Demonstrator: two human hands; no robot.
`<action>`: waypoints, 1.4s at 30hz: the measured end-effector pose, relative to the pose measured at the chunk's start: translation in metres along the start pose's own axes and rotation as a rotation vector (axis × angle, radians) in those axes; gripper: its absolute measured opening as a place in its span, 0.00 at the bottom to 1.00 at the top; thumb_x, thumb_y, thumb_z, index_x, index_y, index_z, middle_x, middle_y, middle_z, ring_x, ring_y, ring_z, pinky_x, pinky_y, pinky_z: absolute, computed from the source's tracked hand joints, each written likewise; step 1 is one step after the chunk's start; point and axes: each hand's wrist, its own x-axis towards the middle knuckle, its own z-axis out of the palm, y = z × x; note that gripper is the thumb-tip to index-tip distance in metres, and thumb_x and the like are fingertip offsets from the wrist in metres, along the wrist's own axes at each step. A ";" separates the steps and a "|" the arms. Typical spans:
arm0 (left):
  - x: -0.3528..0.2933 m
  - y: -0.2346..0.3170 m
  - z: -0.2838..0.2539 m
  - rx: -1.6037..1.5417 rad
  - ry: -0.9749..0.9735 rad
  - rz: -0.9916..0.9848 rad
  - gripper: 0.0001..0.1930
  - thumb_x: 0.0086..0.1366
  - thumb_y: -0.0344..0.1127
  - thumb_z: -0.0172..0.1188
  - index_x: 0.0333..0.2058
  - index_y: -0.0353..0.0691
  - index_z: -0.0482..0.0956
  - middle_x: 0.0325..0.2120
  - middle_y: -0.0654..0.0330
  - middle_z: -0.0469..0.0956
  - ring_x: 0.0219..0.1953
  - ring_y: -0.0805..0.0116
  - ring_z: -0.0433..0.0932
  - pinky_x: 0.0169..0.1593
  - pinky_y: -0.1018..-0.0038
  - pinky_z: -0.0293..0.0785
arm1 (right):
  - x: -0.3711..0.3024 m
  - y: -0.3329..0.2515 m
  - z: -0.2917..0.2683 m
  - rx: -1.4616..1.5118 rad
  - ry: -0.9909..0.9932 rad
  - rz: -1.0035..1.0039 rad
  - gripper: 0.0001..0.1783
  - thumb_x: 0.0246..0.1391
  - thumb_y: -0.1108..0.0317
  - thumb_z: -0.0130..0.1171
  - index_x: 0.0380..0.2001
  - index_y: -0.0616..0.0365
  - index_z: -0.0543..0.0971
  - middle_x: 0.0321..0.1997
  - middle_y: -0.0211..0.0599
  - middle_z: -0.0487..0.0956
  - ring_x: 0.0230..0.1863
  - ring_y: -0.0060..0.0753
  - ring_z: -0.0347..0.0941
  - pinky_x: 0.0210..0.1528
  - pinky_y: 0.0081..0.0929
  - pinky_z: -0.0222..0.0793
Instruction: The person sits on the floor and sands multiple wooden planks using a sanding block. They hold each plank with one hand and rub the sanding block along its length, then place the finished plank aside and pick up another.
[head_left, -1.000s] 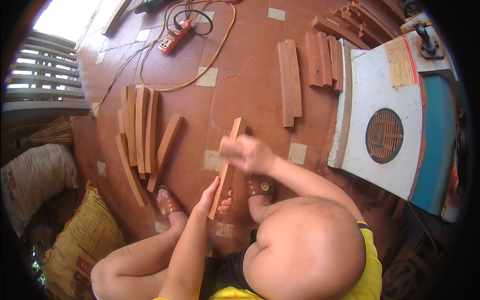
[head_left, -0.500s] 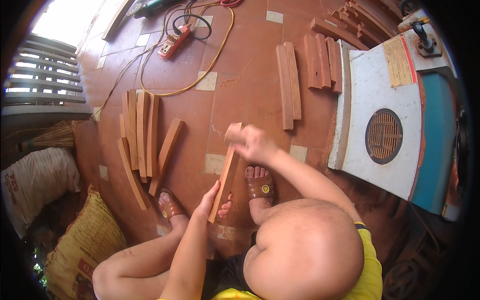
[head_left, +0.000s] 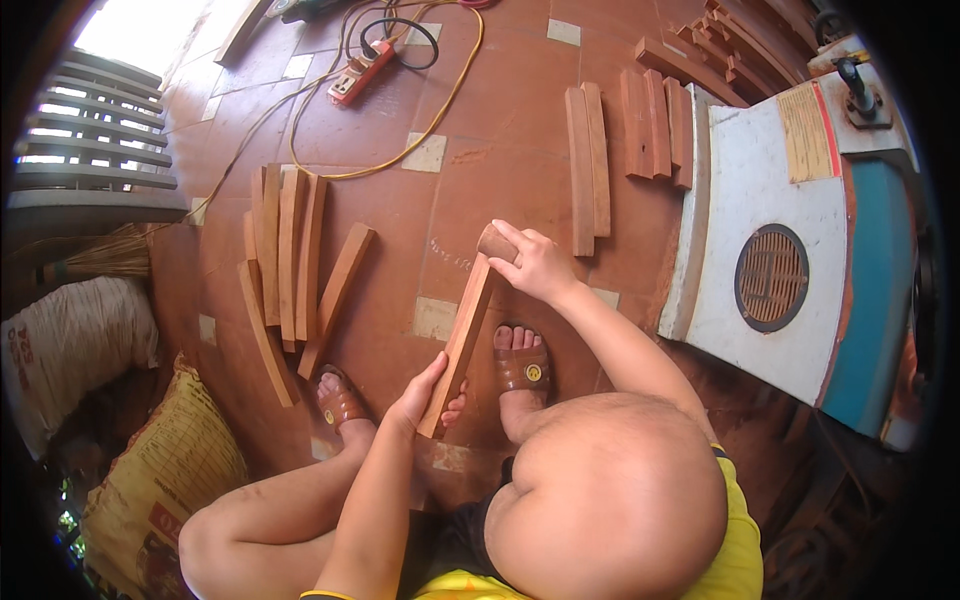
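Note:
A reddish wooden strip (head_left: 464, 338) slants away from me above the floor between my feet. My left hand (head_left: 424, 395) is closed round its near end, thumb on one side and fingers on the other. At the far end, my right hand (head_left: 541, 266) pinches a curved brown piece that looks like sandpaper (head_left: 496, 243) against the wood. The thumb and fingers of that hand partly cover the sandpaper, so its full size is hidden.
Several wooden strips (head_left: 312, 255) lie on the tiles at left. Two more strips (head_left: 579, 170) lie ahead to the right, beside a white and teal machine (head_left: 725, 250). A power strip (head_left: 361, 74) with cables lies far off. Sacks (head_left: 165, 470) stand at near left.
My right hand, blurred by motion before, now shows sharply at the strip's far end with the brown piece there. My left hand keeps its hold. The whole view has shifted slightly.

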 end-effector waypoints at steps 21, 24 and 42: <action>-0.008 -0.002 0.003 0.138 0.186 0.089 0.34 0.72 0.73 0.51 0.37 0.42 0.74 0.24 0.61 0.69 0.22 0.70 0.70 0.24 0.73 0.69 | -0.082 -0.060 0.005 0.226 -0.243 -0.511 0.39 0.55 0.53 0.74 0.69 0.44 0.75 0.37 0.42 0.83 0.38 0.44 0.84 0.43 0.37 0.83; -0.007 0.005 0.006 0.109 0.161 0.043 0.34 0.72 0.73 0.51 0.37 0.41 0.73 0.24 0.61 0.69 0.22 0.70 0.70 0.24 0.73 0.69 | -0.041 -0.029 0.007 0.220 -0.042 -0.430 0.37 0.56 0.53 0.74 0.68 0.46 0.76 0.42 0.48 0.84 0.41 0.49 0.83 0.45 0.40 0.82; -0.005 0.005 0.005 0.115 0.092 0.048 0.34 0.73 0.74 0.48 0.37 0.42 0.73 0.23 0.60 0.70 0.21 0.70 0.70 0.22 0.73 0.68 | -0.015 -0.003 -0.009 0.107 -0.051 -0.047 0.36 0.57 0.54 0.72 0.68 0.48 0.76 0.45 0.49 0.84 0.41 0.51 0.84 0.45 0.41 0.83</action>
